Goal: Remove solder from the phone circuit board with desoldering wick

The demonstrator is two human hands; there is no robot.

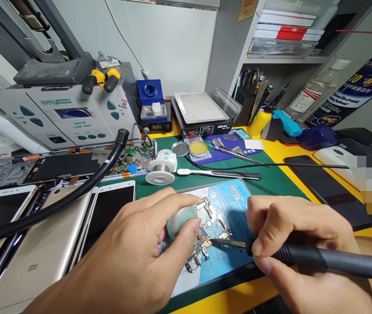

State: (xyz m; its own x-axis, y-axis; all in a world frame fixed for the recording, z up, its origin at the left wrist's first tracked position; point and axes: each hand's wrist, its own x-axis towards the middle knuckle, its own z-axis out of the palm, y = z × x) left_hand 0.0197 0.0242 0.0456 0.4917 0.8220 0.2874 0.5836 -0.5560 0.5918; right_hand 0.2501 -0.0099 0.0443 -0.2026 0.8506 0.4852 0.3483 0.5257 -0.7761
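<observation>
- Head view: the left hand (140, 235) pinches a pale green spool (181, 220) between thumb and fingers, a coppery strand beside it.
- Right hand (303, 244) closes round the soldering iron (346, 261), its tip at the circuit board (199, 250).
- Board lies on a blue-and-white sheet (231, 261), over a green mat (271, 174) on the yellow desk (279, 152). It looks light, stiff and fragile, with narrow arms that could snap; best held by bare outer edges, clear of the tiny parts and the probably hot tip.
- Iron should balance by its dark grip, never its metal shaft; the spool seems light, its smooth face perhaps slippery.
- Left of them, a gold phone (42, 244) bears the "MI" logo.
- Beyond, a grey station (74, 113) reads "QUICK" and "LEAD FREE"; a small unit (156, 126) shows 355.
- Far right, a dark blue can (349, 87) says "MECHANIC".
</observation>
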